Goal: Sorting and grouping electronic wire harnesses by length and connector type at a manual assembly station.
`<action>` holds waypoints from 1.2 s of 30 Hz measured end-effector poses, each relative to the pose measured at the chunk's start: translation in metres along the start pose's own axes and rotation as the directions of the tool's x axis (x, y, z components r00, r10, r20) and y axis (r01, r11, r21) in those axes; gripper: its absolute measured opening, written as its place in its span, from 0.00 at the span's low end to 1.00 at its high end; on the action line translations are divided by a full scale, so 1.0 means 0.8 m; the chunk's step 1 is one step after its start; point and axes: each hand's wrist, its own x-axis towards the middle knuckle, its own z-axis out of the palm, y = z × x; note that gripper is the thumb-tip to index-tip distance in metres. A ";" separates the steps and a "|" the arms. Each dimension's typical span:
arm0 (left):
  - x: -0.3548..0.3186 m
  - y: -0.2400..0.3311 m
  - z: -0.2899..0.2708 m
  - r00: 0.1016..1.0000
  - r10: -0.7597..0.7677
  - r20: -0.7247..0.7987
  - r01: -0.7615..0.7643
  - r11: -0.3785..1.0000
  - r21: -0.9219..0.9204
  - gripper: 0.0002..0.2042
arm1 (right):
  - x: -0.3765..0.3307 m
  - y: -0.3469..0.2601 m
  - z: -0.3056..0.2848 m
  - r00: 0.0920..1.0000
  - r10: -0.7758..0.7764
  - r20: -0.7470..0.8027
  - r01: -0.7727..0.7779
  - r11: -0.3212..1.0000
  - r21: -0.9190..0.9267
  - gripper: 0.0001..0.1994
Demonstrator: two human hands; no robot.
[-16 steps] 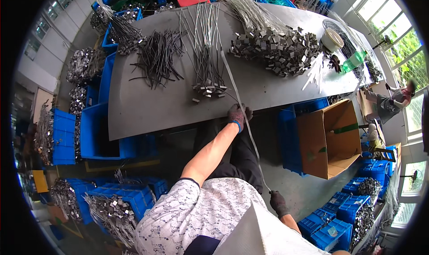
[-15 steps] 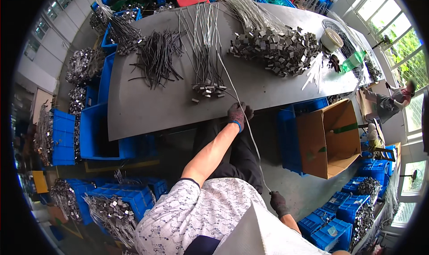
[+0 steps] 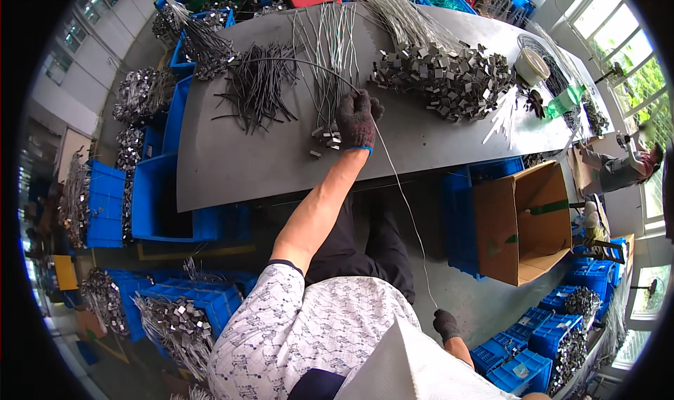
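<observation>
Left hand [image 3: 358, 119], dark knit glove: extended over the grey table [image 3: 232, 168], fingers closed around a thin steel cable [image 3: 404, 189] at the near end of the cable bundle [image 3: 330, 63].

Right hand [image 3: 446, 324], dark glove: low at 5 o'clock beside the person's body, fingers closed on the cable's other end. The cable runs taut between the two hands, then curves on past the left hand toward 10 o'clock across the table.

Table stock: black rod pile [image 3: 260, 84] at 11 o'clock of the left hand; heap of square metal blocks [image 3: 449, 77] at 2 o'clock; white tape roll [image 3: 531, 66] further right.

Floor: open cardboard box [image 3: 523, 221] at 3 o'clock; blue crates [image 3: 158, 203] at 9 o'clock; crate of finished cables [image 3: 175, 316] at 7 o'clock.

Another person [image 3: 621, 168] at the far right rim.
</observation>
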 end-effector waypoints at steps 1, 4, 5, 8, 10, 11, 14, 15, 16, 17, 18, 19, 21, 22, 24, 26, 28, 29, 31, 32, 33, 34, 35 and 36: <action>-0.002 -0.004 -0.006 0.996 -0.084 0.006 0.084 0.996 -0.004 0.07 | 0.002 -0.003 -0.001 1.000 -0.016 -0.017 0.017 1.000 0.015 0.17; -0.005 -0.014 -0.027 0.931 -0.335 0.145 0.340 0.940 -0.010 0.06 | 0.008 0.008 0.014 0.999 -0.034 -0.042 0.037 0.997 0.062 0.17; -0.007 -0.016 -0.036 0.836 -0.479 0.267 0.492 0.870 0.020 0.06 | 0.006 0.007 0.018 0.998 -0.041 -0.041 0.044 0.997 0.064 0.17; -0.027 -0.025 -0.071 0.662 -0.606 0.441 0.569 0.789 0.232 0.09 | -0.003 0.010 0.026 0.996 -0.043 -0.076 0.047 0.997 0.062 0.17; -0.034 -0.026 -0.071 0.567 -0.669 0.481 0.561 0.741 0.369 0.10 | -0.010 0.025 0.034 0.996 -0.073 -0.047 0.073 0.997 0.006 0.16; -0.033 -0.020 -0.065 0.559 -0.674 0.483 0.564 0.736 0.374 0.10 | -0.013 0.023 0.034 0.997 -0.068 -0.042 0.068 0.998 0.013 0.16; -0.019 -0.017 -0.041 0.788 -0.502 0.358 0.474 0.864 0.168 0.09 | 0.004 0.016 0.011 0.980 -0.182 -0.085 0.186 0.981 0.048 0.13; -0.023 -0.025 -0.039 0.789 -0.499 0.360 0.469 0.866 0.173 0.09 | 0.022 -0.014 -0.017 0.959 -0.235 -0.159 0.251 0.964 0.084 0.13; -0.030 -0.038 -0.043 0.806 -0.460 0.373 0.385 0.886 0.259 0.09 | 0.037 -0.072 -0.066 0.929 -0.291 -0.230 0.323 0.939 0.116 0.13; -0.039 -0.047 -0.044 0.818 -0.424 0.390 0.300 0.891 0.340 0.09 | 0.033 -0.135 -0.119 0.821 -0.365 -0.439 0.490 0.846 0.213 0.12; -0.063 -0.050 -0.037 0.792 -0.452 0.411 0.403 0.892 0.204 0.09 | 0.031 -0.191 -0.170 0.688 -0.385 -0.616 0.651 0.701 0.290 0.12; -0.090 -0.053 -0.033 0.765 -0.473 0.436 0.498 0.865 0.065 0.10 | 0.016 -0.250 -0.229 0.553 -0.380 -0.741 0.709 0.682 0.179 0.12; -0.115 -0.056 -0.039 0.781 -0.459 0.423 0.367 0.886 0.283 0.11 | -0.004 -0.341 -0.310 0.524 -0.309 -0.794 0.800 0.499 0.334 0.14; -0.124 -0.058 -0.043 0.787 -0.454 0.418 0.230 0.844 0.484 0.12 | -0.008 -0.374 -0.338 0.535 -0.247 -0.808 0.829 0.337 0.446 0.14; -0.134 -0.040 -0.046 0.812 -0.426 0.398 0.188 0.838 0.512 0.13 | 0.017 -0.420 -0.373 0.419 -0.126 -0.899 0.907 0.107 0.407 0.16; -0.133 -0.048 -0.073 0.851 -0.365 0.378 0.173 0.874 0.453 0.13 | 0.029 -0.454 -0.388 0.388 -0.228 -0.893 0.904 0.282 0.320 0.20; -0.141 -0.040 -0.080 0.871 -0.339 0.355 0.126 0.853 0.507 0.12 | 0.050 -0.481 -0.399 0.371 -0.310 -0.875 0.865 0.458 0.204 0.23; -0.144 -0.038 -0.080 0.883 -0.317 0.347 0.079 0.827 0.557 0.12 | 0.066 -0.498 -0.401 0.593 -0.203 -0.779 0.805 0.147 0.575 0.27; -0.129 -0.053 -0.103 0.918 -0.133 0.372 -0.052 0.893 0.447 0.11 | 0.078 -0.536 -0.407 0.777 -0.213 -0.592 0.558 -0.201 0.805 0.31; -0.124 -0.050 -0.108 0.925 -0.188 0.330 -0.001 0.868 0.497 0.10 | 0.086 -0.544 -0.407 0.735 -0.211 -0.644 0.653 -0.035 0.757 0.33; -0.118 -0.042 -0.108 0.925 -0.240 0.294 0.047 0.840 0.540 0.10 | 0.096 -0.549 -0.409 0.686 -0.214 -0.695 0.726 0.133 0.675 0.35; -0.108 -0.034 -0.105 0.922 -0.247 0.298 0.055 0.845 0.532 0.10 | 0.108 -0.558 -0.414 0.773 -0.197 -0.603 0.603 -0.066 0.795 0.37; -0.086 -0.019 -0.107 0.902 -0.261 0.345 0.028 0.831 0.556 0.11 | 0.108 -0.569 -0.415 0.776 -0.202 -0.597 0.599 -0.059 0.799 0.37; -0.061 -0.013 -0.113 0.883 -0.271 0.385 -0.002 0.816 0.578 0.12 | 0.098 -0.583 -0.422 0.610 -0.229 -0.759 0.783 0.025 0.622 0.35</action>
